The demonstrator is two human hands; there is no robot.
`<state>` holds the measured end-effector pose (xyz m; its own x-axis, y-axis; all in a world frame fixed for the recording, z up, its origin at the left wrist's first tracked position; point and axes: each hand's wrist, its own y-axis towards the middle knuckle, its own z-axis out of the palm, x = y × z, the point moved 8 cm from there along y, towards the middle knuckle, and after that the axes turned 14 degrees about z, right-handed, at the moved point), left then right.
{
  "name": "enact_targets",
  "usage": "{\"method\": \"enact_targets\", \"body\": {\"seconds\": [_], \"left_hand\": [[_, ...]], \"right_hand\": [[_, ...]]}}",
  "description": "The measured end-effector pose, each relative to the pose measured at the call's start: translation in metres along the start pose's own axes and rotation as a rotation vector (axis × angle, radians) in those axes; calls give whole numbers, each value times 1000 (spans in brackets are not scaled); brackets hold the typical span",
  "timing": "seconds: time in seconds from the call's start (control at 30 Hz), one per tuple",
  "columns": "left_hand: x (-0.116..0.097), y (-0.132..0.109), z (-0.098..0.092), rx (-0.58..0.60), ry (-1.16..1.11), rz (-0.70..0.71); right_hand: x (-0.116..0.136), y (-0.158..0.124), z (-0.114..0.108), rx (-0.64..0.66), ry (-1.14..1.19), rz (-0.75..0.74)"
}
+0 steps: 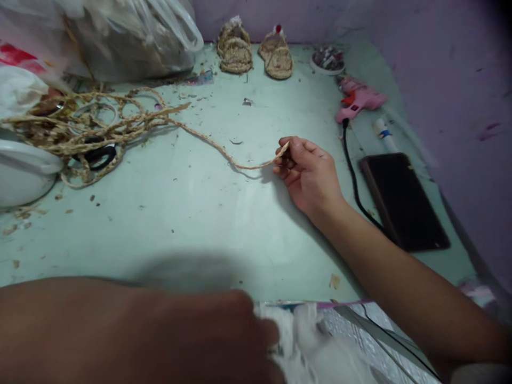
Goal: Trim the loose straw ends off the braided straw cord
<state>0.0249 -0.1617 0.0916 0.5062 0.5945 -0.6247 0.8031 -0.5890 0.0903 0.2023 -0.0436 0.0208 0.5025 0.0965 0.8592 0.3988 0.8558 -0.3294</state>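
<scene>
My right hand [308, 173] is closed over the table, pinching the tip of a thin braided straw cord [218, 146] between thumb and fingers. From there the cord sags onto the tabletop and runs left into a tangled bundle of braided cord [116, 128]. Close to the camera, my left hand [224, 338] crosses the lower left as a dark blur. Its fingers are smeared, and whether they hold anything does not show.
A pink glue gun [358, 101], its black cable and a dark phone [406, 202] lie on the right. Two small woven sandals [237, 56] stand at the back by a dish of bits [328, 60]. Scissors [98, 154], a white container [28, 173] and a plastic bag [132, 40] occupy the left.
</scene>
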Motion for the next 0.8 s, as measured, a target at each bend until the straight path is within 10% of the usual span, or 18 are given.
{"method": "enact_targets", "body": {"seconds": [0.23,0.6,0.8], "left_hand": [[46,12,-52,-92,279,11],[-13,47,-3,-58,107,-41],[10,63,8,92,173,-77]], "right_hand": [[0,-2,2,44,-59,-7],[6,3,-8,-7,-135,-59],[8,-1,-7,-37,-88,-43]]}}
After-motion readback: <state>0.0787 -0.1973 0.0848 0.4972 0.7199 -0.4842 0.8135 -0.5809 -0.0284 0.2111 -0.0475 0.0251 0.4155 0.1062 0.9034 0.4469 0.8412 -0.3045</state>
